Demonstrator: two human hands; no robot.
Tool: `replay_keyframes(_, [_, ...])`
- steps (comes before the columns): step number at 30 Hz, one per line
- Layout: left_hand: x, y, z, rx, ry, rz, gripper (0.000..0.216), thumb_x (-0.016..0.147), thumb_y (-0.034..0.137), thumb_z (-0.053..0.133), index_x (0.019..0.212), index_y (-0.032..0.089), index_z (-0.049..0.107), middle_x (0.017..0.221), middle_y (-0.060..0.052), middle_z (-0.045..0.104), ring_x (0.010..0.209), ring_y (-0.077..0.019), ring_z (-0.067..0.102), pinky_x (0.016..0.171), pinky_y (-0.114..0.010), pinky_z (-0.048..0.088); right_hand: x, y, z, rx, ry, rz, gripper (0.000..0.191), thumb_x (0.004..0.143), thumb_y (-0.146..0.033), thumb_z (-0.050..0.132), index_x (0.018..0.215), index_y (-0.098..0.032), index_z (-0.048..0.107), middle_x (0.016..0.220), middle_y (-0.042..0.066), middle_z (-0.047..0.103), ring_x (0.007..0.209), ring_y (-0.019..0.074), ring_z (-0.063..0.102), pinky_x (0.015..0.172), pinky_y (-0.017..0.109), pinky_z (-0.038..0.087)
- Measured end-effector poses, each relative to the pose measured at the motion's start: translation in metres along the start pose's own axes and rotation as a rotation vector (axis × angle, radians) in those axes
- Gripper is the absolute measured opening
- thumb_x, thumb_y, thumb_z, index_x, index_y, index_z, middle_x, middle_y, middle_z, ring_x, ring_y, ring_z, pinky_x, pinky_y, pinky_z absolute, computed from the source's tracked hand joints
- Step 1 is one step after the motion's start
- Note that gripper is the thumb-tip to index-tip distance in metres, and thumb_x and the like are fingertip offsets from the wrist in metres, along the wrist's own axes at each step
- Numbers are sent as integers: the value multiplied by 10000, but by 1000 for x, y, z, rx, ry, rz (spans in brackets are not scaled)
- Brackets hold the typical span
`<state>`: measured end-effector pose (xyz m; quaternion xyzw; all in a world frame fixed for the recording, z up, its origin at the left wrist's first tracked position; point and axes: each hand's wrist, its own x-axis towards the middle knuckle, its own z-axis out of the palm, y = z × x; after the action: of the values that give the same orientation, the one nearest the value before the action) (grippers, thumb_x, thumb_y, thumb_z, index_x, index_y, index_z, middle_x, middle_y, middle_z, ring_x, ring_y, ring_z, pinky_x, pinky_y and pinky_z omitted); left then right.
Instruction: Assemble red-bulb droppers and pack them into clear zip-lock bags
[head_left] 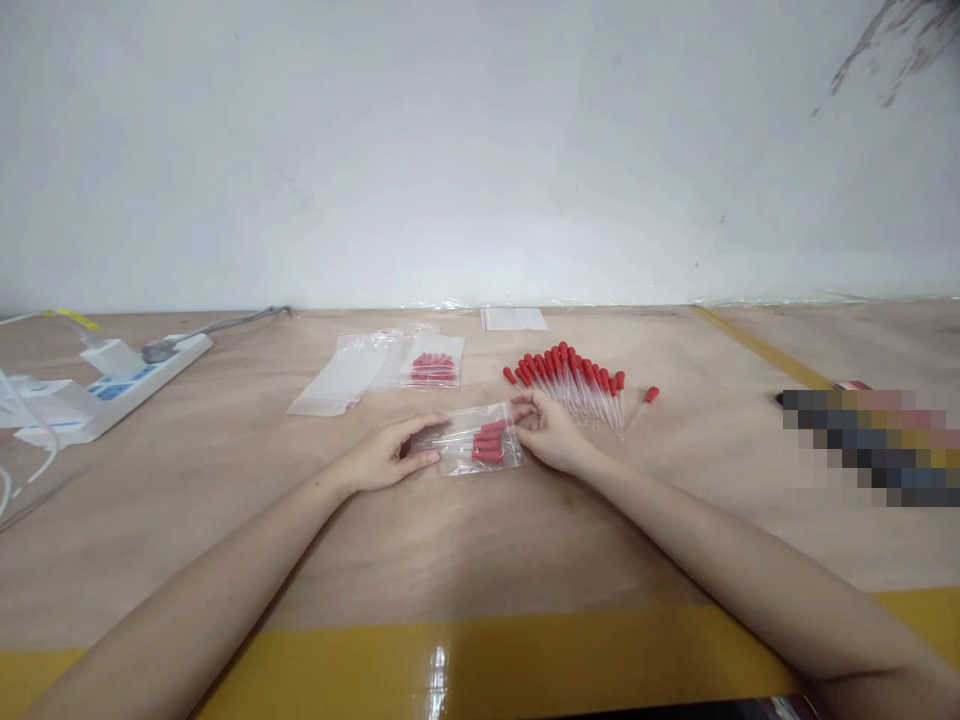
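A clear zip bag point(459, 455) lies nearly flat in front of me, with several red-bulbed droppers point(487, 443) inside, their bulbs toward the right end. My left hand point(390, 450) holds the bag's left end, thumb at the near side and fingers at the far side. At the right, open-edge end, my right hand point(551, 432) is closed with its fingertips on the bag's edge. Just beyond the right hand, a fanned pile of loose droppers point(574, 375) points its red bulbs away from me. One single dropper point(652, 395) lies to the right of the pile.
A stack of flat zip bags point(341, 375) lies at the back left, beside a bag filled with droppers point(433, 365). Another flat bag point(514, 319) is near the wall. A power strip point(142, 385) with cables stands at the left; a pixelated dark object point(862, 440) is at the right.
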<state>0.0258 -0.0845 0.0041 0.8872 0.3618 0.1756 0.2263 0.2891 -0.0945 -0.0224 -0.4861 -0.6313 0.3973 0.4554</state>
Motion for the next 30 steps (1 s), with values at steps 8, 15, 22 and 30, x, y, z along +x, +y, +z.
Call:
replay_keyframes(8, [2,-1,0,-13,12,77,404,826,371,510,1199,217,510,1280,-67,486,1145,-211,474,957,-343,396,14,-27,-21,-521,-21,-113,241,750,-171,513,982,-138,567,850,60,635,734,139,578,709,275,440])
replay_keyframes(15, [2,-4,1,-59,17,51,344,817,370,528,1122,211,546,1283,-74,480,1148,-201,476,968,-343,388,69,-34,3,-963,28,-8,411,767,-131,479,1176,-167,508,1107,128,591,992,232,560,801,325,426])
replay_keyframes(22, [1,-4,1,-73,4,42,351,821,367,522,1133,206,526,1291,-83,471,1155,-201,472,964,-347,391,81,-37,20,-1122,-28,153,235,768,-93,470,962,-70,601,997,218,607,940,283,595,724,346,461])
replay_keyframes(30, [1,-5,1,-84,18,54,358,813,360,534,1138,212,526,1282,-74,482,1145,-203,480,962,-348,395,50,-45,-33,-512,333,-189,172,835,-256,422,968,-158,470,764,61,611,702,170,590,658,308,457])
